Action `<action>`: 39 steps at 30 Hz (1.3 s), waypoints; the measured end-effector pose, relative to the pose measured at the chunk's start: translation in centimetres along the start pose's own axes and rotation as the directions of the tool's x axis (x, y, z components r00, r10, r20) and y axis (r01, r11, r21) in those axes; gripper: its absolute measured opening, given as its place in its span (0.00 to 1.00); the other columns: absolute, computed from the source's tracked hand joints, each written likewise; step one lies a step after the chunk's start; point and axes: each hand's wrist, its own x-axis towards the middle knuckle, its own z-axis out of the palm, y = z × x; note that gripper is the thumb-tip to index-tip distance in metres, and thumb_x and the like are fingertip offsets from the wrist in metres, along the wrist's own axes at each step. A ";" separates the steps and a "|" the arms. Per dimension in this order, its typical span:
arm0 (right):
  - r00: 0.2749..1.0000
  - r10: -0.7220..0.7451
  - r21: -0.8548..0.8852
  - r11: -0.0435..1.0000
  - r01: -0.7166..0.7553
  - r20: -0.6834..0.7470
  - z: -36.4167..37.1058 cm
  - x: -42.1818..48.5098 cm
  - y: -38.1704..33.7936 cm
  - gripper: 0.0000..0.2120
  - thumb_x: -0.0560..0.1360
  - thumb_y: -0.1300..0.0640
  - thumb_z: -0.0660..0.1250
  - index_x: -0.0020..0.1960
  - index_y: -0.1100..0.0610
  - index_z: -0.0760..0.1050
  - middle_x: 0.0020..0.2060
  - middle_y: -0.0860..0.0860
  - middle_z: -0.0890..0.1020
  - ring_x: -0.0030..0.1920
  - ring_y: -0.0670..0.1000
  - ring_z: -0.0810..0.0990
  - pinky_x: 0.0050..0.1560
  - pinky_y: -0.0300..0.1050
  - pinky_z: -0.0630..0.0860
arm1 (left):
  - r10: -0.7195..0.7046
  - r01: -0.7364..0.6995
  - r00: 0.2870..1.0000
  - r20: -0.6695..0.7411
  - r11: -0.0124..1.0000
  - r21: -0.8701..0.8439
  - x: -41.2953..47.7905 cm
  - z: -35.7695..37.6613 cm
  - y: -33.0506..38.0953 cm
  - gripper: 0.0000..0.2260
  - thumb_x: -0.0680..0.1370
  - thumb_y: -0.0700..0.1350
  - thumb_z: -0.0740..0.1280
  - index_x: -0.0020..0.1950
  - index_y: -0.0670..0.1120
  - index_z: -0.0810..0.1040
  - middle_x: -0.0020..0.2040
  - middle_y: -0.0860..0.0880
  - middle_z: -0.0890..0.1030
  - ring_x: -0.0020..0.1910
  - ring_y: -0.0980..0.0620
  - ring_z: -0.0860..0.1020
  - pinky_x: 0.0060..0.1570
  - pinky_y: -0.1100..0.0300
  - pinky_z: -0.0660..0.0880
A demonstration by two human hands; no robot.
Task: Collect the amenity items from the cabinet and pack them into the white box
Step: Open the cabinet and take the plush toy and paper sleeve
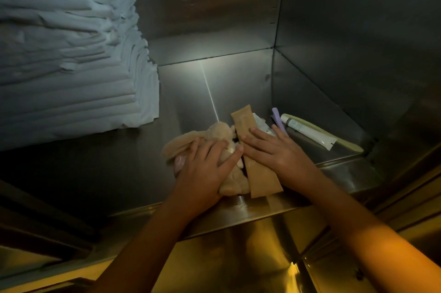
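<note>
Inside a steel cabinet [238,82], a small pile of amenity items lies near the shelf's front edge. My left hand [205,163] rests with spread fingers on a beige plush rabbit [212,132], covering a pink item [178,163] beneath it. My right hand [274,149] lies flat on a tan tube [253,149] that runs front to back. Under its fingertips sit a white packet [261,123] and a purple stick [278,118]. Further right lie a white tube [307,131] and a pale yellow stick [338,141]. The white box is not in view.
A tall stack of folded white linen [66,49] fills the shelf's left side. The cabinet's right wall [358,54] stands close beside the items. A raised metal lip [250,211] runs along the shelf's front edge, above a yellow-lit steel panel [238,257].
</note>
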 end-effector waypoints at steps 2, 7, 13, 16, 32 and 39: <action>1.000 -0.005 -0.010 1.000 0.005 -0.022 0.1 0.1 0.1 0.22 0.65 0.59 0.76 0.58 0.61 0.78 0.57 0.60 0.79 0.59 0.65 0.76 0.57 0.73 0.66 | 0.011 -0.009 0.999 -0.042 0.999 0.038 0.4 0.2 -0.2 0.29 0.66 0.57 0.74 0.64 0.49 0.76 0.54 0.42 0.79 0.51 0.42 0.78 0.50 0.45 0.75; 0.997 -0.024 -0.020 1.000 0.022 -0.071 0.2 0.1 0.3 0.21 0.66 0.58 0.75 0.58 0.62 0.78 0.57 0.60 0.79 0.58 0.65 0.76 0.57 0.71 0.66 | -0.018 0.023 0.997 -0.078 0.998 0.060 1.3 0.2 -0.3 0.37 0.55 0.61 0.77 0.62 0.52 0.72 0.52 0.49 0.81 0.49 0.50 0.78 0.41 0.57 0.78; 0.996 0.021 -0.049 0.999 -0.025 -0.084 0.1 -0.3 0.4 0.22 0.68 0.55 0.72 0.59 0.62 0.76 0.58 0.61 0.78 0.59 0.64 0.75 0.59 0.71 0.65 | 0.017 -0.019 0.999 0.034 0.999 0.050 1.3 1.4 -0.4 0.37 0.63 0.55 0.76 0.69 0.45 0.69 0.65 0.42 0.74 0.65 0.45 0.71 0.61 0.48 0.60; 0.995 0.046 -0.075 0.996 -0.053 -0.086 -0.1 -0.3 0.4 0.20 0.70 0.56 0.68 0.60 0.62 0.76 0.59 0.61 0.77 0.60 0.65 0.74 0.59 0.71 0.67 | 0.023 -0.024 0.999 0.038 1.000 0.019 1.8 1.3 -0.4 0.35 0.58 0.52 0.79 0.62 0.43 0.76 0.58 0.41 0.79 0.57 0.42 0.78 0.57 0.47 0.70; 0.984 0.132 -0.163 0.975 -0.150 -0.116 -2.0 0.7 -1.4 0.22 0.65 0.58 0.74 0.58 0.63 0.77 0.57 0.62 0.79 0.57 0.65 0.76 0.59 0.69 0.57 | -0.119 0.102 0.993 -0.026 0.928 -0.358 3.1 0.9 -2.3 0.21 0.75 0.55 0.63 0.66 0.53 0.64 0.67 0.48 0.67 0.64 0.53 0.63 0.59 0.55 0.62; 0.983 0.147 -0.186 0.968 -0.166 -0.109 -3.0 1.2 -2.0 0.19 0.71 0.54 0.62 0.58 0.63 0.77 0.56 0.62 0.79 0.57 0.65 0.76 0.60 0.68 0.57 | 0.258 -0.264 0.963 -0.081 0.962 -0.069 3.2 -1.8 -3.7 0.26 0.64 0.44 0.76 0.61 0.46 0.78 0.65 0.36 0.72 0.63 0.36 0.71 0.56 0.43 0.70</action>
